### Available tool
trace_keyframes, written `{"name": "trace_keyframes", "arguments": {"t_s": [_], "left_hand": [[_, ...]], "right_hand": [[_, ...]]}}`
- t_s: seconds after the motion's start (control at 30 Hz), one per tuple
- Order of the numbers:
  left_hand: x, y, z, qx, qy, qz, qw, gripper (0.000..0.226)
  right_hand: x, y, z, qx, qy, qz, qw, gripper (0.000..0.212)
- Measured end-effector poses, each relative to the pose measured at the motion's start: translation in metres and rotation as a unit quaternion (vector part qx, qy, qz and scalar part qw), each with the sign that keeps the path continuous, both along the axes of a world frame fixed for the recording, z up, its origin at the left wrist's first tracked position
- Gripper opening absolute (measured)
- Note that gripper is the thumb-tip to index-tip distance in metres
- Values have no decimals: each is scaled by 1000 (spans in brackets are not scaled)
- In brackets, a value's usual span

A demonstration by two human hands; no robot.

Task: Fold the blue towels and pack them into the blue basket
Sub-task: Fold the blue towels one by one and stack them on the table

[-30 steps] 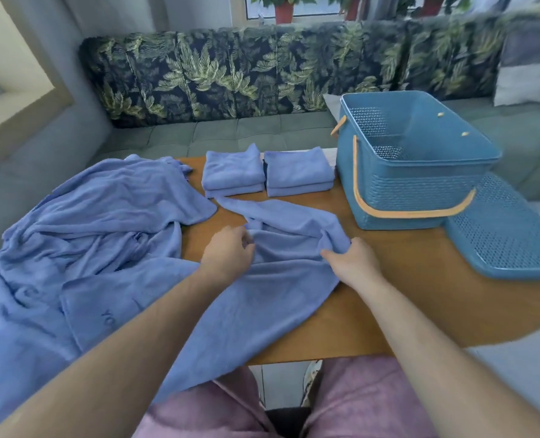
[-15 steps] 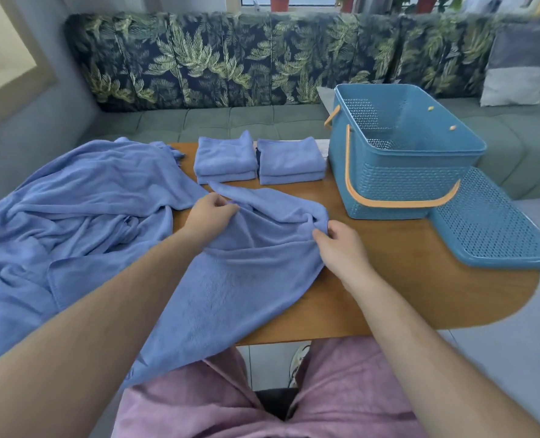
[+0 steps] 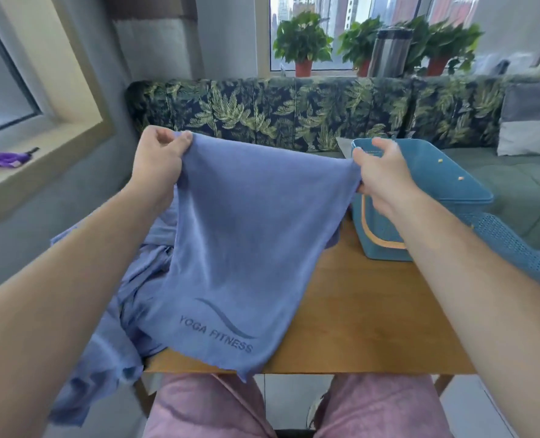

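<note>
A blue towel (image 3: 246,235) printed "YOGA FITNESS" hangs spread out in the air above the wooden table (image 3: 366,314). My left hand (image 3: 159,162) pinches its upper left corner and my right hand (image 3: 381,175) pinches its upper right corner. The towel's lower edge drapes over the table's near edge. Behind my right hand stands the blue basket (image 3: 442,184) with an orange handle, partly hidden by my arm. A pile of more blue towels (image 3: 117,314) lies on the left of the table and spills off it. The held towel hides the folded stacks.
The perforated blue basket lid (image 3: 512,245) lies to the right of the basket. A leaf-print sofa back (image 3: 294,112) runs behind the table, with a grey cushion (image 3: 531,124) at right. Potted plants (image 3: 303,42) stand on the windowsill. A purple item (image 3: 0,159) lies on the left ledge.
Both hands have lifted the towel off the table and stretched it wide between them. The view has tilted upward, and the folded stacks are now hidden behind the towel.
</note>
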State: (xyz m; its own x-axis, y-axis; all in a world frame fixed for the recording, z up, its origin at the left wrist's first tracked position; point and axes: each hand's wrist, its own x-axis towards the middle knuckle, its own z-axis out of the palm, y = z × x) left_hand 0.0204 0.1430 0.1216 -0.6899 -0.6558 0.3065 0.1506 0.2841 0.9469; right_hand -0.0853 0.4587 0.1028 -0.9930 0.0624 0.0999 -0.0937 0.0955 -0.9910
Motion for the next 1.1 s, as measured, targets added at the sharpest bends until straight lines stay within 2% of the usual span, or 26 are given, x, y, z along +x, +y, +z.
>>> {"name": "trace_keyframes", "arguments": {"t_s": [0.07,0.13,0.2,0.3,0.37,0.43,0.5,0.53,0.6,0.67,0.73,0.8,0.83,0.87,0.93,1.0,1.03,1.1], "left_hand": [[8,-2,6,-24,11,10,1000,22],[15,-1,9,-20,29,7,999,25],[21,2,12,1,57,-10,998,23],[29,2,16,9,65,-23,998,15],[33,0,15,-35,40,-16,998,11],[36,-3,12,-136,-5,5,991,12],[39,-3,6,-254,-67,26,965,16],[40,-3,2,-280,-89,30,955,17],[40,-2,-7,-256,-107,32,960,19],[36,-3,-17,-186,-118,29,975,21],[36,-4,-21,-27,-102,-30,994,27],[36,-6,-21,165,-45,-123,978,24],[34,-9,-20,212,-17,-155,965,17],[35,-11,-19,219,-9,-173,960,9],[36,-11,-16,174,-17,-186,967,17],[37,-11,-15,104,-35,-158,981,18],[36,-12,-13,62,-41,-132,988,16],[37,-12,-8,-20,-42,-81,996,12]], "right_hand": [[7,0,20,-49,5,63,997,32],[17,0,35,-99,4,170,980,29],[23,0,40,-97,16,246,964,34],[28,-1,35,91,66,199,973,31],[32,1,33,177,94,139,970,25],[36,2,33,178,95,91,975,23],[37,1,28,166,69,71,981,23],[36,0,22,161,47,75,983,22],[38,-5,11,108,-30,110,987,14],[44,-11,6,-13,-125,194,973,8],[47,-13,5,-106,-135,254,952,28],[44,-14,5,-122,-100,264,952,39],[41,-15,4,-97,-82,249,960,35],[40,-16,5,-52,-63,221,972,28],[31,-14,3,67,-19,142,987,20],[24,-9,2,171,35,70,982,19],[23,-6,3,206,56,41,976,19],[24,-4,8,216,59,13,975,21]]}}
